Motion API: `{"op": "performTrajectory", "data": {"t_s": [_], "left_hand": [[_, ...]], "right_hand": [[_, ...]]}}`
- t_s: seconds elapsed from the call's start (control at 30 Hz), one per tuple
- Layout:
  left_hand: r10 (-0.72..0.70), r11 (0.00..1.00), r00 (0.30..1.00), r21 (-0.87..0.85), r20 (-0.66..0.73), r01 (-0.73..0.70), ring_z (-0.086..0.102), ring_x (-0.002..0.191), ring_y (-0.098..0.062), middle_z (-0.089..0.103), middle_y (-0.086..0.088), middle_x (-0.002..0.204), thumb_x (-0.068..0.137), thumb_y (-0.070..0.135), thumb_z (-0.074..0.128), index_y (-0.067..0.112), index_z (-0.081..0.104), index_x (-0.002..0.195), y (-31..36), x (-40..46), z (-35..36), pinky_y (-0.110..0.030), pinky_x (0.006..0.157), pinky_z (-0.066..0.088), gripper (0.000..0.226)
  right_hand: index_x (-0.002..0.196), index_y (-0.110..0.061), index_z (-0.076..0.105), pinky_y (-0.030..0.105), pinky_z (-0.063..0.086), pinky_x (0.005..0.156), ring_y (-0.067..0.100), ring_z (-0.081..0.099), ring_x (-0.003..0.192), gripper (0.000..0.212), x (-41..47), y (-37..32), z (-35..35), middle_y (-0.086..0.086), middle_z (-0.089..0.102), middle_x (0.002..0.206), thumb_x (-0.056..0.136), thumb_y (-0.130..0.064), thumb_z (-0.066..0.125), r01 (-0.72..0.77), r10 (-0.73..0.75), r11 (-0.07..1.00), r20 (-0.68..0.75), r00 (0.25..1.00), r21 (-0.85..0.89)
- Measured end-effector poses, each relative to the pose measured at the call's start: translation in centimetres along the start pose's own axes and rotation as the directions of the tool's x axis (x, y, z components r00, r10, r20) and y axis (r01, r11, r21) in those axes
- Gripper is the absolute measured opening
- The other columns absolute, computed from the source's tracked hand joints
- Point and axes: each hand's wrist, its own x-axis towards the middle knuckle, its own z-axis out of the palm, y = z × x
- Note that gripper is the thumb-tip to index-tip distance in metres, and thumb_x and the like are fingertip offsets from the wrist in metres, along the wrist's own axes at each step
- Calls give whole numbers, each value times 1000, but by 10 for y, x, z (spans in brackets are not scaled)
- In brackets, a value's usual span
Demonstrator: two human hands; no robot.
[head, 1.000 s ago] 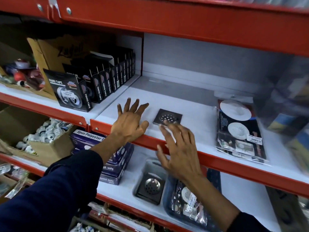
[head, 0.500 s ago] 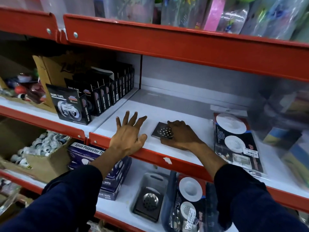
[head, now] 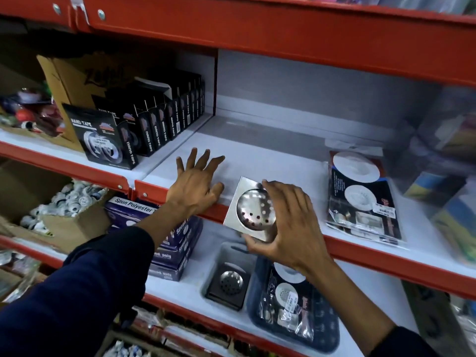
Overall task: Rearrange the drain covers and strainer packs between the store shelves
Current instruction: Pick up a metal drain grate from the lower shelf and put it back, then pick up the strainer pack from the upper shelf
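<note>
Right hand: the right hand [head: 286, 228] grips a square steel drain cover [head: 251, 210] by its edges, thumb under the lower corner and fingers over the top right, holding it tilted in the air just in front of the red lip of the middle shelf [head: 270, 161].
Left hand: the left hand [head: 197, 185] lies flat and empty on the middle shelf, fingers spread wide, heel at the front lip, just left of the held cover and not touching it.
Sleeves: both arms wear dark blue sleeves [head: 85, 292].
Strainer pack, upper: a strainer pack [head: 360, 199] in clear plastic lies flat on the middle shelf, well right of the held cover.
Second cover: another drain cover [head: 228, 284] sits in a grey tray [head: 219, 256] on the shelf below, under the held cover.
Strainer pack, lower: a second strainer pack [head: 288, 302] lies in a dark blue tray [head: 327, 331], just right of the grey tray.
Left of the middle shelf: black nano tape boxes [head: 144, 124] stand in a row past the divider.
Below them: purple thread boxes [head: 167, 243] are stacked beside a carton of white fittings [head: 67, 202].
</note>
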Motion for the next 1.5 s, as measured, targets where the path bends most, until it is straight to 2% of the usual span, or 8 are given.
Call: {"op": "performTrajectory", "data": {"t_s": [0.27,0.43,0.6,1.1,1.23,1.33,1.4,1.5], "left_hand": [[-2,1000,1000,-13,-7,2,0,154,-37,18,-15,165,81,47,30,31,19,153,0,0,2,-68,121,2,75],[2,1000,1000,-15,-16,-2,3,154,-39,21,-16,164,79,48,29,32,20,152,-2,2,3,-69,120,3,76],[-11,1000,1000,-19,-13,10,3,154,-37,22,-15,164,77,49,27,32,21,152,-2,2,4,-67,121,3,77],[-7,1000,1000,5,-15,7,5,155,-34,23,-13,164,78,49,27,34,20,152,-4,3,5,-65,122,4,75],[-3,1000,1000,29,-12,3,5,155,-34,22,-13,165,79,49,26,34,19,152,-4,4,5,-66,122,4,75],[4,999,1000,47,-13,-3,5,155,-34,23,-12,165,79,51,23,34,19,153,-5,4,5,-66,122,2,76],[14,998,1000,58,-15,-13,6,154,-35,23,-12,164,80,52,22,34,19,153,-6,2,6,-66,121,2,76],[35,997,999,68,-14,-34,4,155,-35,22,-12,165,82,55,19,34,19,153,-6,0,6,-68,120,1,75]], "right_hand": [[127,-11,51,42,30,120,26,44,136,77,-88,-10,58,11,49,144,75,-66,65,284,-271,954,-119,955,102],[129,-21,49,40,47,107,23,47,129,75,-111,-18,112,3,49,140,73,-70,58,16,-52,993,312,949,116],[138,-16,34,38,47,99,29,45,126,91,-102,-20,161,9,47,138,69,-68,62,-235,165,972,669,724,15],[141,-11,35,41,39,109,31,45,126,92,-102,-24,195,13,48,139,74,-66,65,-209,142,978,732,667,1],[142,-22,39,37,44,108,22,45,133,71,-93,-29,164,2,48,144,84,-60,53,-141,55,983,549,834,117],[123,-22,54,33,55,86,16,56,111,38,-78,-28,128,-4,61,122,89,-39,59,92,-111,985,126,986,147],[114,-20,58,31,50,83,18,57,102,27,-63,-25,105,-2,66,112,89,-28,62,224,-211,970,-134,968,91],[117,-18,60,37,48,90,23,59,108,30,-34,-20,63,3,66,120,89,-29,60,210,-196,977,-255,947,28]]}}
